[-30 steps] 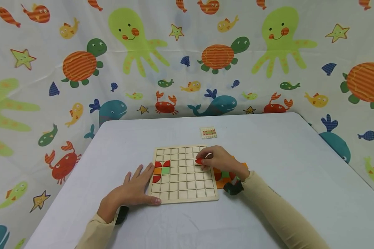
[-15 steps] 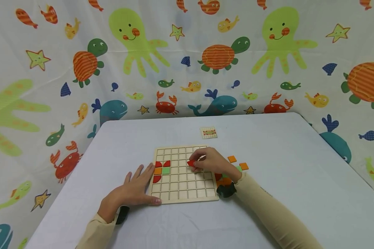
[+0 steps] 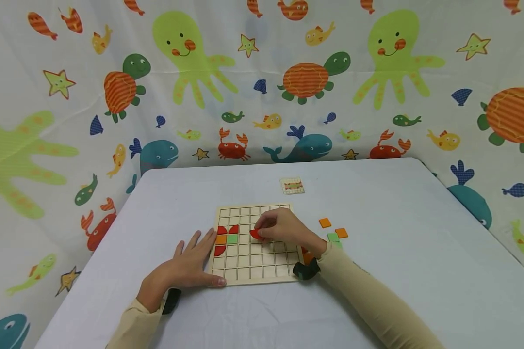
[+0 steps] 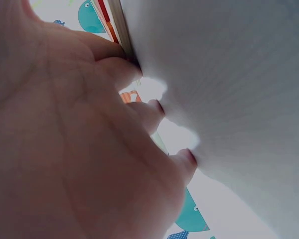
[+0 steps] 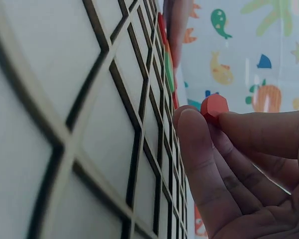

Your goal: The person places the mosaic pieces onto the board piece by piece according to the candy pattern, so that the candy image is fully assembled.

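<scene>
The head view shows a person's two hands at a square wooden board [image 3: 262,274] with a raised grid, lying on a white table [image 3: 401,218]. The right hand [image 3: 286,229] is grasping a red piece [image 3: 255,234], pinched between thumb and fingers above the middle columns of the board. The right wrist view shows this piece held clear of the grid, the thumb on the side nearer the board.

The left hand [image 3: 182,269] grasps nothing; its fingers are spread and it lies at the board's left side, the thumb at the near left corner. In the left wrist view several of its fingertips meet the table surface beside the board's edge.

Five pieces sit in the grid near the left edge. In the first column an orange square [image 3: 221,240] lies between a red corner piece [image 3: 222,230] on its far side and a rounded red piece [image 3: 220,250] on its near side. Next to the orange square is a green square [image 3: 232,238], with another red shape [image 3: 233,229] just beyond it.

To the right of the board lie loose orange tiles [image 3: 325,222] and green tiles [image 3: 334,237], some partly hidden by the right forearm. A small patterned card [image 3: 292,185] lies beyond the board. Behind the table hangs a curtain [image 3: 253,131] printed with sea animals.
</scene>
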Demonstrator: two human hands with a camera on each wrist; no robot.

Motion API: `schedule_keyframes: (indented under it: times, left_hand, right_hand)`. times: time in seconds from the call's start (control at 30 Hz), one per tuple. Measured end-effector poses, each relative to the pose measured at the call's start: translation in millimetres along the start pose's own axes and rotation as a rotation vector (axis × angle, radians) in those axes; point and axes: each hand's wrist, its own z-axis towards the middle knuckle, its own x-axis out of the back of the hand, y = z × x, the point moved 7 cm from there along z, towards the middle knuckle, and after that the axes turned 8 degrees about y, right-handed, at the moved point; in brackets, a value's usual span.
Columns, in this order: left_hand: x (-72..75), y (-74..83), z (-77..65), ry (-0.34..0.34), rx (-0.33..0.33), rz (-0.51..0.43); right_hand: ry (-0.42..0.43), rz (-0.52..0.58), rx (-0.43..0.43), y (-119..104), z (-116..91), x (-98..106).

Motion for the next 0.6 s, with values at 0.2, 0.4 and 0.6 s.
schedule_keyframes:
  times: [0.2, 0.4, 0.6]
  left_hand:
    - [0.3, 0.5, 0.1, -0.005, -0.002, -0.008]
    - [0.2, -0.1, 0.3, -0.003, -0.007, -0.007]
    - [0.0, -1.1, 1.4, -0.004, -0.006, 0.013]
  right_hand:
    - [-0.024, 0.049, -0.020, -1, 4, -13]
    - [-0.034, 0.011, 0.004, -5, 9, -25]
    - [-0.039, 0.001, 0.024, -9, 15, -37]
